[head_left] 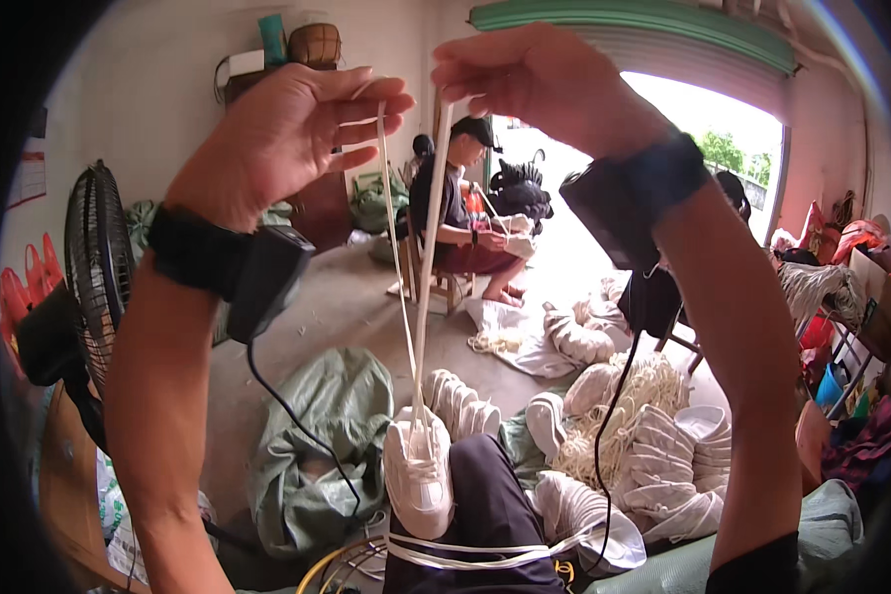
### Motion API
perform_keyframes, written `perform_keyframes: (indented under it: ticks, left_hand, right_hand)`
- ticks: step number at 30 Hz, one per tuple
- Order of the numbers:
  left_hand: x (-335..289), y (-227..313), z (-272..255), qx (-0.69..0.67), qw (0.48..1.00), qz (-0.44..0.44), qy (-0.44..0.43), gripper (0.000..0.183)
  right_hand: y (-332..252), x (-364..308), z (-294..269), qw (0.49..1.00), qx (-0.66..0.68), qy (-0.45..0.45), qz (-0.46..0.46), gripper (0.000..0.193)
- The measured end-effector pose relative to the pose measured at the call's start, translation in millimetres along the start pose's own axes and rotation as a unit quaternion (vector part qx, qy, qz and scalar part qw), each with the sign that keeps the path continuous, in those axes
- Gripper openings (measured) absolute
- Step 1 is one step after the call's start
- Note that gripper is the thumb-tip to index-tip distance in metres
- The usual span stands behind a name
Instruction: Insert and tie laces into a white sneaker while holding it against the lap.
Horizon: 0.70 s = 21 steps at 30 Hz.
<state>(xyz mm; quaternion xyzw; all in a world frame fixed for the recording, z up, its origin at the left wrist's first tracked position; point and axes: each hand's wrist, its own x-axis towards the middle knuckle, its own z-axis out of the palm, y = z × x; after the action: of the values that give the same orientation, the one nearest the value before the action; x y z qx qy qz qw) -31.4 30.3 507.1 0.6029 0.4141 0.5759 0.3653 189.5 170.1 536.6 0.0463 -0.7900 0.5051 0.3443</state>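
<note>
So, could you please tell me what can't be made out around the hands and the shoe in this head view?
- Lace ends: hidden inside the left hand and right hand.
- White shoe sole: hidden against the dark trouser leg.
- Seated person behind: handwork too small to make out.
- Far left of the room: cut off by the dark fisheye rim.

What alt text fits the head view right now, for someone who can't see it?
Both raised hands, left hand and right hand, pull two white lace ends up from a white sneaker on the person's knee. More white shoes lie piled on the floor; another person sits behind.
</note>
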Motion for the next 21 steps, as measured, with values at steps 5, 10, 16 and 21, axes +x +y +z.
perform_keyframes:
  ticks: [5,10,16,21]
  left_hand:
    - [4.7,-9.4,23.5,0.023,0.992,0.116,0.055,0.028]
    - [4.0,-17.9,44.6,0.119,0.967,0.19,0.12,0.023]
    - [10.2,-21.1,59.2,0.161,0.922,0.297,0.191,0.043]
    - [17.0,-19.6,62.8,0.172,0.899,0.359,0.184,0.036]
  right_hand:
    - [-5.1,3.6,9.1,0.997,-0.02,-0.036,-0.069,0.015]
    - [-2.0,0.0,9.6,0.984,-0.163,0.052,-0.053,0.012]
    - [3.4,6.4,23.4,0.96,-0.193,0.157,-0.126,0.023]
    - [0.0,10.5,31.5,0.957,-0.194,0.161,-0.146,0.023]
